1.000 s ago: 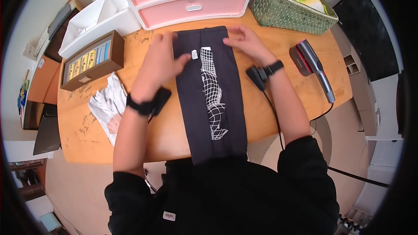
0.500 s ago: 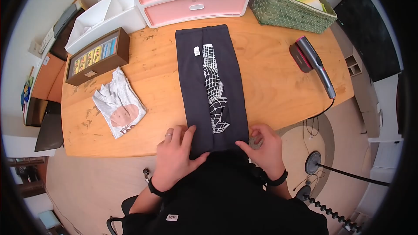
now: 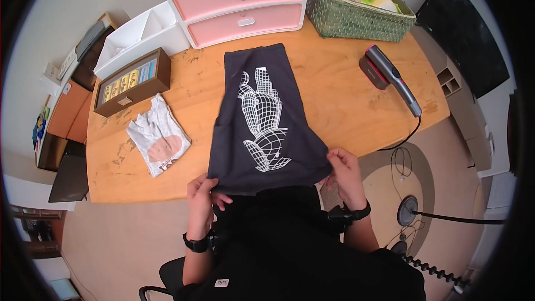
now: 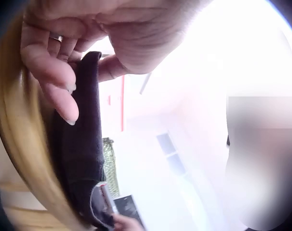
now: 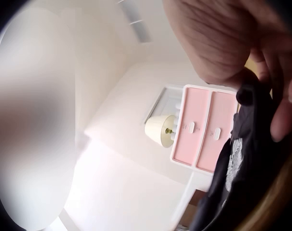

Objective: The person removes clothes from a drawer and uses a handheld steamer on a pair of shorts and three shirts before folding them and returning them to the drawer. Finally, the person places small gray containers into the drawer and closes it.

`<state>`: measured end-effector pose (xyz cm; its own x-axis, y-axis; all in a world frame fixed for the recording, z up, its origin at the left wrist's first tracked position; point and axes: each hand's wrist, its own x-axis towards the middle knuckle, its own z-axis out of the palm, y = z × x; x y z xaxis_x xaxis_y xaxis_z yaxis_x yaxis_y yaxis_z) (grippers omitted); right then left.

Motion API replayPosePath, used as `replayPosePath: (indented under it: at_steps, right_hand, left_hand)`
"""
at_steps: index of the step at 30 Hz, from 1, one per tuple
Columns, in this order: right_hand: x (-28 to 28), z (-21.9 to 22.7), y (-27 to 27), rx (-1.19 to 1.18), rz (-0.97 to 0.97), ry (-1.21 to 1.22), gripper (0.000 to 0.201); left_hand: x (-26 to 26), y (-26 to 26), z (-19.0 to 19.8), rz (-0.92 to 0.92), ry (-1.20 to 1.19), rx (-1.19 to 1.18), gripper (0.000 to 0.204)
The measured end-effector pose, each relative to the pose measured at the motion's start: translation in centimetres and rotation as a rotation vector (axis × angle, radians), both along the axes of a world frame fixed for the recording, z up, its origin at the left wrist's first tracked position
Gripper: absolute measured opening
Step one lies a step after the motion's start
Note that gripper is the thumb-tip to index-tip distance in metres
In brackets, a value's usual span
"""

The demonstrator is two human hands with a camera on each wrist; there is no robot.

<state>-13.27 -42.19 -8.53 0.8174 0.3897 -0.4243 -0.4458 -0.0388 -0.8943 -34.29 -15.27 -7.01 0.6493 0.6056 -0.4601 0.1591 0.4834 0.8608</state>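
A dark garment (image 3: pixel 301 134) with a white grid-line figure lies on the table, narrow at its far end and spread wide at the near edge. The left hand (image 3: pixel 202 200) pinches its near left corner; in the left wrist view this hand (image 4: pixel 102 38) has the dark cloth (image 4: pixel 83 134) between thumb and fingers. At the near right corner, the right hand (image 3: pixel 348 178) pinches the cloth. The right wrist view shows the right hand (image 5: pixel 232 43) holding the edge of the dark fabric (image 5: pixel 256 125).
A folded grey shirt (image 3: pixel 160 139) lies at the left near a brown box (image 3: pixel 134 83) and white bin (image 3: pixel 144 39). Behind are pink drawers (image 3: pixel 223 27) and a green basket (image 3: pixel 362 21). A corded handheld appliance (image 3: pixel 393 78) lies at the right.
Both hands came down from the garment's far end to its near edge, then moved apart with the corners. The near part opened out wider, showing more of the white figure.
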Motion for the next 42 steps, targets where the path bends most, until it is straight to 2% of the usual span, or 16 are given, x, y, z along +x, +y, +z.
replayPosePath:
  at_steps: [3, 4, 7, 8, 11, 13, 14, 18, 21, 24, 25, 27, 30, 33, 38, 42]
  right_hand:
    - [-0.9, 1.8, -0.9, 0.129, -0.106, 0.264, 0.017]
    - [-0.9, 1.9, -1.0, 0.037, -0.102, 0.229, 0.015]
    - [-1.9, 0.1, -0.4, -0.46, -0.198, -0.824, 0.013]
    - [-2.2, 2.1, 0.4, -0.536, -0.179, -1.031, 0.017]
    - [-1.2, 4.6, 3.2, -0.202, 0.266, -1.572, 0.023]
    - [-1.5, 4.5, 4.9, -0.331, 0.473, -1.596, 0.024]
    - [-1.6, 4.3, 5.5, -0.395, 0.573, -1.606, 0.024]
    - [0.7, 2.4, 4.5, -0.526, 0.675, -1.56, 0.017]
    - [1.4, 2.5, 4.4, -0.412, 0.656, -1.465, 0.01]
    - [2.4, 2.2, 3.6, -0.361, 0.509, -1.023, 0.007]
    - [3.2, 1.9, 2.7, -0.208, 0.348, -0.707, 0.005]
    - [5.5, 1.3, 0.6, 0.093, 0.022, -0.082, 0.004]
    - [4.3, 1.6, -1.5, 0.437, -0.251, 0.092, 0.004]
    - [1.1, 0.7, -1.8, 0.446, -0.465, 0.052, 0.007]
    - [-2.3, -0.5, -3.7, 0.545, -0.589, 0.036, 0.008]
    - [-1.9, 1.3, -3.0, 0.419, -0.515, -0.108, 0.015]
  left_hand:
    - [-2.7, -0.1, -1.4, 0.041, 0.032, -0.181, 0.017]
    - [-3.0, -0.2, -1.4, 0.044, 0.059, -0.21, 0.018]
    - [-3.0, -2.6, -0.2, -0.064, 0.452, 0.947, 0.019]
    - [-2.2, -3.2, 1.4, -0.009, 0.55, 1.092, 0.023]
    - [0.6, -3.3, 3.9, -0.245, 0.109, 1.383, 0.023]
    - [3.3, -3.3, 4.5, -0.407, 0.124, 1.619, 0.029]
    - [3.7, -3.2, 3.8, -0.494, 0.252, 1.623, 0.031]
    - [4.0, -0.7, 2.0, -0.6, 0.286, 1.657, 0.019]
    - [3.6, 0.6, 1.5, -0.625, 0.155, 1.681, 0.017]
    - [2.4, 3.1, 0.7, -0.304, 0.156, 0.775, 0.006]
    - [1.1, 5.3, -1.1, -0.115, 0.022, 0.47, 0.018]
    - [-1.1, 6.8, -0.5, 0.144, -0.381, 0.044, 0.027]
    - [-2.7, 4.9, -0.1, 0.439, -0.486, -0.269, 0.034]
    - [-5.5, 2.9, -1.2, 0.491, -0.573, -0.317, 0.032]
    - [-7.8, 2.4, -1.7, 0.584, -0.483, -0.295, 0.038]
    - [-8.1, 1.6, -0.3, 0.38, -0.423, -0.355, 0.043]
